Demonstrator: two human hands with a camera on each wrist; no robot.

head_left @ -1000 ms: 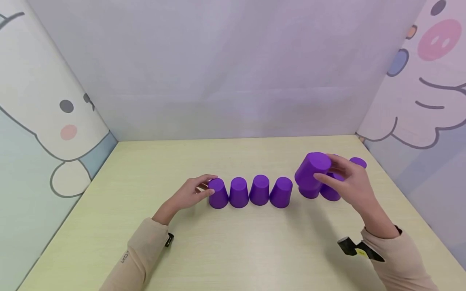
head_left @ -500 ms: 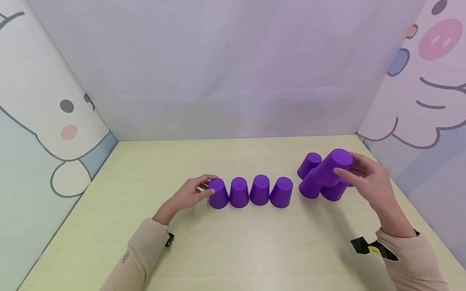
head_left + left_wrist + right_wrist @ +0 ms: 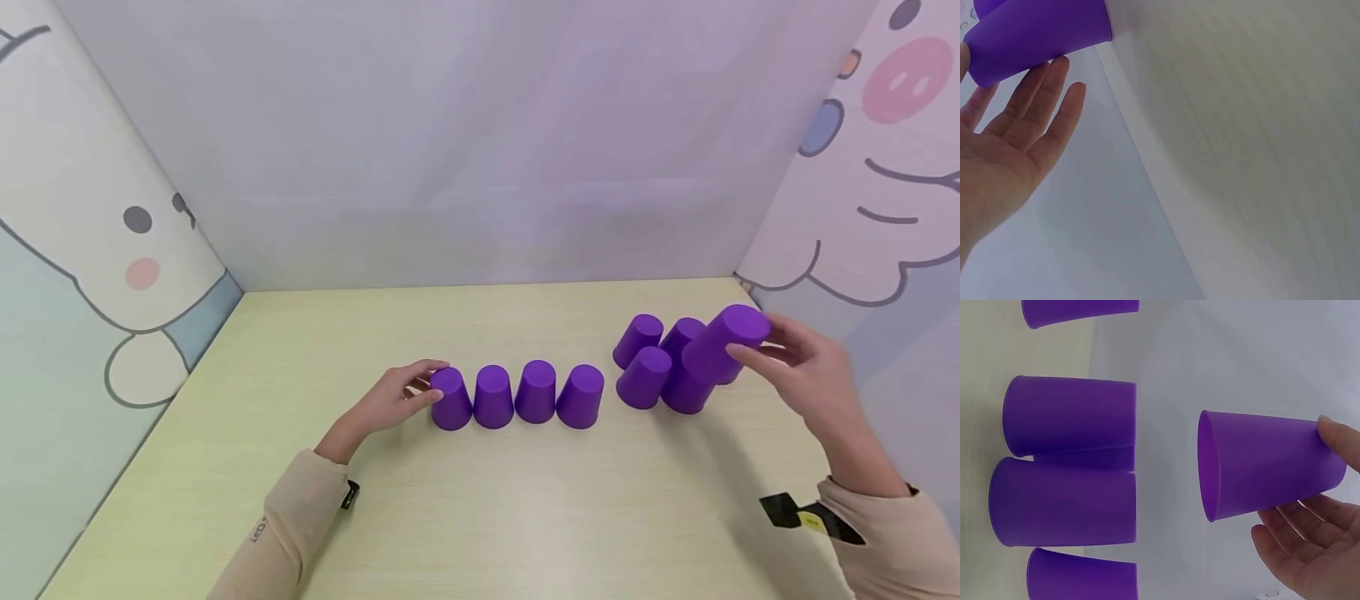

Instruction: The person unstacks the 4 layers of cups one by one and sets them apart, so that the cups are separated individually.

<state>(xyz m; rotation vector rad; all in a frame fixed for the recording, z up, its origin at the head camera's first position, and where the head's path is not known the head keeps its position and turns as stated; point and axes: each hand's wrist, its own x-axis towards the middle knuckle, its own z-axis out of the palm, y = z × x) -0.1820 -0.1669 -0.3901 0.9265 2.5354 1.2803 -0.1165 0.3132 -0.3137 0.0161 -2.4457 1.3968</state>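
Note:
Upside-down purple plastic cups stand on the table. My left hand (image 3: pixel 395 400) rests at the leftmost cup (image 3: pixel 452 400) of a row, thumb on one side and fingertips on the other; the left wrist view shows that cup (image 3: pixel 1041 37) between them. My right hand (image 3: pixel 812 379) holds another upside-down cup (image 3: pixel 723 342) near its base between thumb and fingers. In the right wrist view this held cup (image 3: pixel 1272 465) hangs apart from the standing cups, above their tops. In the head view it hides part of the cups behind and below it.
Beside the leftmost cup stand a second cup (image 3: pixel 493 397), a third (image 3: pixel 536 392) and a fourth (image 3: pixel 580 397). The right-hand group includes a front cup (image 3: pixel 643 379), a back cup (image 3: pixel 637 342) and several others. Printed side walls and a pale back wall (image 3: pixel 487 233) border the table (image 3: pixel 480 508).
My right hand has carried its cup rightward over the right-hand group, uncovering the cups on that group's left. My left hand and the row beside it have stayed put.

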